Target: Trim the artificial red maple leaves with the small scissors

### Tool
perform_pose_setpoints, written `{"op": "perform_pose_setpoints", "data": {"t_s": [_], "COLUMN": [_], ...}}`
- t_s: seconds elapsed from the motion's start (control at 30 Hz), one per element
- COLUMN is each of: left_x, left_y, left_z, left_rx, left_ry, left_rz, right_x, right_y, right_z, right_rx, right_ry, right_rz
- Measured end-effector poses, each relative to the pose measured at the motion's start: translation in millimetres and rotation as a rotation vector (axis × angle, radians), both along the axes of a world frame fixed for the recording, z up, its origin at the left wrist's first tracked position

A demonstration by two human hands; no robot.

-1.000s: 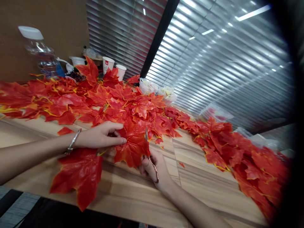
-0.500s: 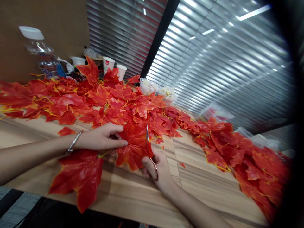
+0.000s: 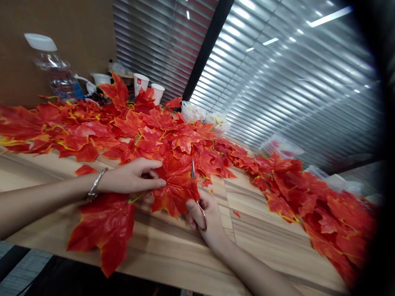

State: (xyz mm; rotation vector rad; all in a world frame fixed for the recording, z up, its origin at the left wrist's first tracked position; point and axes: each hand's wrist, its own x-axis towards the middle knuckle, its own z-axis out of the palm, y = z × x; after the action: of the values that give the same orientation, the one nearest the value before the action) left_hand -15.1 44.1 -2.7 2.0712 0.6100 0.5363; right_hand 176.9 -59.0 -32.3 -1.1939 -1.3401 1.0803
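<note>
Blinds (image 3: 277,82) rise behind one wooden table (image 3: 262,230); on my feed I count two paper cups (image 3: 141,85). Near the leaf heap (image 3: 185,137), my left hand (image 3: 132,176) pinches one red leaf (image 3: 175,187); my right hand (image 3: 210,218) grips one pair of scissors (image 3: 193,170), fingers curled closed.

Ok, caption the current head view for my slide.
Left hand holding a red leaf, right hand with scissors at its edge, more red leaves heaped on a wooden table.

One pair of scissors (image 3: 193,170), two paper cups (image 3: 141,84), one bottle (image 3: 58,74), one bracelet (image 3: 97,183), leaves (image 3: 177,185) beyond counting
</note>
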Motion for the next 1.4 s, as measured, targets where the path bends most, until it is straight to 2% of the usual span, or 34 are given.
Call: {"op": "perform_pose_setpoints", "data": {"t_s": [0.4,1.1,1.4], "left_x": [0.7,-2.7,-3.7], "left_y": [-1.0,3.7,3.6], "left_z": [1.9,2.8,3.7], "left_rx": [0.015,-0.059,0.045], "left_ry": [0.010,0.043,0.049], "left_rz": [0.047,0.001,-0.013], "right_x": [2.4,2.2,4.4], "right_y": [0.6,1.7,5.0], "right_z": [-5.1,-4.5,-7.8], "right_rx": [0.024,0.003,-0.006], "right_ry": [-0.005,0.009,0.030], "right_rz": [0.008,0.038,0.074]}}
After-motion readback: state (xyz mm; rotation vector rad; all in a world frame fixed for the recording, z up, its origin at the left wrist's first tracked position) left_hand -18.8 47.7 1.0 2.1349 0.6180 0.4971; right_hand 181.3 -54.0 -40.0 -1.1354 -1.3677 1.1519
